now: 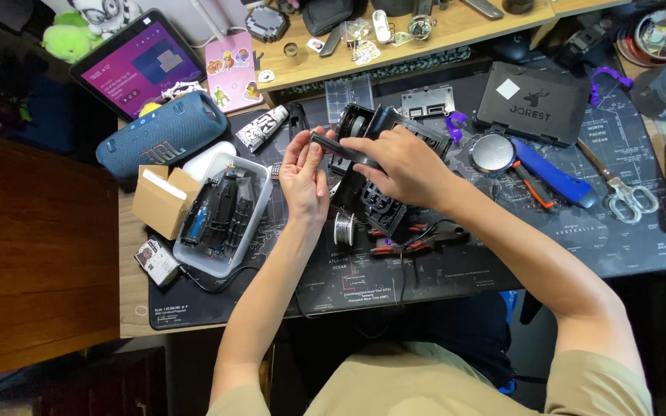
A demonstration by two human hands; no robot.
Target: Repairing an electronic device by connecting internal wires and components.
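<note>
My left hand [304, 179] and my right hand [399, 163] both grip a slim black bar-shaped part [336, 147] above the dark desk mat [456, 262]. My left fingers pinch its left end; my right hand wraps its right end. Just behind and below the hands lies a black plastic housing [371, 202] with ribbed openings, tilted on the mat. A small spool of solder wire [343, 229] stands right below my left wrist. Red-handled pliers [414, 237] lie under my right forearm.
A clear tray [251, 206] of black parts, a cardboard box [163, 199] and a blue cylindrical speaker [162, 139] sit at left. A black case [535, 104], a blue-handled tool [552, 174], a round metal tin [492, 152] and scissors [624, 192] lie at right. A tablet [137, 63] leans behind.
</note>
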